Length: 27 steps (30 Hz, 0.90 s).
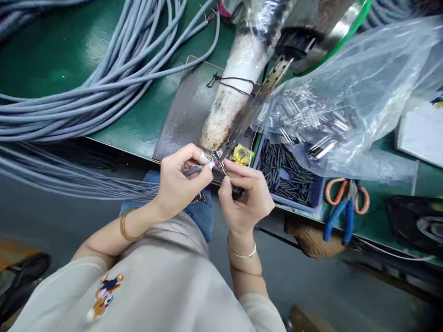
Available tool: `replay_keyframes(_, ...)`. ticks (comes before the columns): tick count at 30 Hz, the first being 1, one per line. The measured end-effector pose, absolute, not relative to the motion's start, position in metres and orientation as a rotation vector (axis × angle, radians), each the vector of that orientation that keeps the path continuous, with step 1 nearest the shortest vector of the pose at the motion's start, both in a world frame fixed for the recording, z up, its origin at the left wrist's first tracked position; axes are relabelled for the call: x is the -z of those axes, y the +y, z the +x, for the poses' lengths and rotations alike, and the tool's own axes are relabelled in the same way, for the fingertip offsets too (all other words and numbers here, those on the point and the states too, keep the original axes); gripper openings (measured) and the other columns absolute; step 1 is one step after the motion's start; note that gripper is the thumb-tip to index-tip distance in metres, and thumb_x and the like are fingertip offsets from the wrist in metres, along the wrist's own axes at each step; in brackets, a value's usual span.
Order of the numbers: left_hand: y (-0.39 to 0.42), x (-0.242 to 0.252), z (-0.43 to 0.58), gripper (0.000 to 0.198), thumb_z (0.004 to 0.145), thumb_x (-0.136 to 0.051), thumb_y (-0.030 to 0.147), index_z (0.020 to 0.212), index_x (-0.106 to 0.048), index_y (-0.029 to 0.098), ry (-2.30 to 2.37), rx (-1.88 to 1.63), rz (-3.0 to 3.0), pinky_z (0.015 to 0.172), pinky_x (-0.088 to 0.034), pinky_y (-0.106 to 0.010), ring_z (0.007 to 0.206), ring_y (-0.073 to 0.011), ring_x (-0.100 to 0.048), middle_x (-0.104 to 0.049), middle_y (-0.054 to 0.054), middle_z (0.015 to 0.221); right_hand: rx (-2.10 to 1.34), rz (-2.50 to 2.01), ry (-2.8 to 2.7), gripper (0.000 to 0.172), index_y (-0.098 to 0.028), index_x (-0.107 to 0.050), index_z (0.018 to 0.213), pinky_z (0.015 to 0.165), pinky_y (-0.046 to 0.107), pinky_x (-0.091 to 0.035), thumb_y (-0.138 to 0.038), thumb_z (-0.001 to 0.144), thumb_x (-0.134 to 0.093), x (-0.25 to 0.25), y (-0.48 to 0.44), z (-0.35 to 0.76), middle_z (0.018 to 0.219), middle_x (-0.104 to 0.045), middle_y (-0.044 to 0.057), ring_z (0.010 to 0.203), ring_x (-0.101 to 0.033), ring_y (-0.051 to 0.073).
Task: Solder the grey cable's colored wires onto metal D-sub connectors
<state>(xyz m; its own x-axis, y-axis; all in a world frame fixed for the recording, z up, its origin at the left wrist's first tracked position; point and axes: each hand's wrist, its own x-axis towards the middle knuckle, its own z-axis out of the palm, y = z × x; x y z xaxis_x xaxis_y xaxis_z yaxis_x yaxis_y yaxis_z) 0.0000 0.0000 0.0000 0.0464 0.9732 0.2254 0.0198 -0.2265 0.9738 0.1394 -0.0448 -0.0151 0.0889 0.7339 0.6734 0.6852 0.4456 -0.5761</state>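
Observation:
My left hand (185, 180) is closed around the end of a grey cable (193, 171). Thin coloured wires (214, 158) fan out from that end, beside small metal pins. Opposite it, my right hand (244, 191) pinches a thin light strand (224, 169) between thumb and fingers. I cannot make out whether this strand is solder or a wire. The dark tip of a soldering iron (273, 76) comes down between the two hands, right at the wires; whether it touches them is hidden. White wrapping covers some of my left fingertips.
A white duct (231, 87) opens just above my hands, over a grey plate (188, 108). Coiled grey cables (104, 99) cover the left. To the right are a blue tray (313, 198) of black sleeves, a clear bag (363, 78) of metal connectors, and pliers (341, 214) at the table edge.

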Motion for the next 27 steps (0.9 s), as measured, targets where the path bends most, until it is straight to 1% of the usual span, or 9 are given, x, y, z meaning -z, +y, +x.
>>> replay_keyframes(5,-0.0005,-0.0045,0.0006,0.014,0.077,-0.068,0.009,0.072,-0.058,0.017,1.113,-1.337,1.411,0.059,-0.047,-0.015,0.062,-0.0061,-0.056,-0.059,0.005,0.067,-0.007,-1.285,-1.640,0.020,-0.023,-0.061,0.091,0.080,0.030,-0.065,-0.008,0.086,-0.072,0.0107,-0.0428,0.1387,0.107,-0.079,0.004,0.093,-0.076,0.017)
replay_keyframes(12,-0.0001,-0.0066,-0.0030,0.013,0.077,-0.070,0.017,0.071,-0.059,0.017,1.126,-1.264,1.375,0.059,-0.049,-0.017,0.065,-0.0085,-0.059,-0.063,0.001,0.071,0.021,-1.282,-1.675,0.020,-0.022,-0.060,0.087,0.076,0.026,-0.065,-0.007,0.084,-0.073,0.0105,-0.0460,0.1382,0.106,-0.080,0.005,0.089,-0.077,0.015)
replay_keyframes(20,-0.0016,-0.0058,-0.0073,0.010,0.080,-0.067,0.012,0.074,-0.061,0.016,1.055,-1.216,1.410,0.061,-0.050,-0.018,0.068,-0.0091,-0.061,-0.066,-0.001,0.076,-0.017,-1.303,-1.650,0.018,-0.022,-0.061,0.090,0.079,0.028,-0.064,-0.008,0.086,-0.072,0.0101,-0.0471,0.1395,0.104,-0.080,0.003,0.091,-0.077,0.015)
replay_keyframes(22,-0.0013,-0.0052,-0.0081,0.010,0.080,-0.067,0.011,0.074,-0.061,0.016,1.041,-1.210,1.438,0.058,-0.047,-0.018,0.068,-0.0093,-0.060,-0.066,-0.001,0.077,-0.030,-1.304,-1.646,0.018,-0.022,-0.061,0.090,0.080,0.028,-0.063,-0.008,0.086,-0.073,0.0093,-0.0467,0.1397,0.102,-0.080,0.003,0.091,-0.076,0.015)
replay_keyframes(27,-0.0005,-0.0040,-0.0085,0.013,0.080,-0.067,0.007,0.073,-0.061,0.016,1.026,-1.217,1.506,0.047,-0.035,-0.018,0.061,-0.0074,-0.052,-0.063,-0.001,0.077,-0.035,-1.310,-1.645,0.020,-0.022,-0.064,0.091,0.082,0.029,-0.063,-0.006,0.085,-0.074,0.0092,-0.0443,0.1394,0.101,-0.080,0.002,0.091,-0.076,0.015)
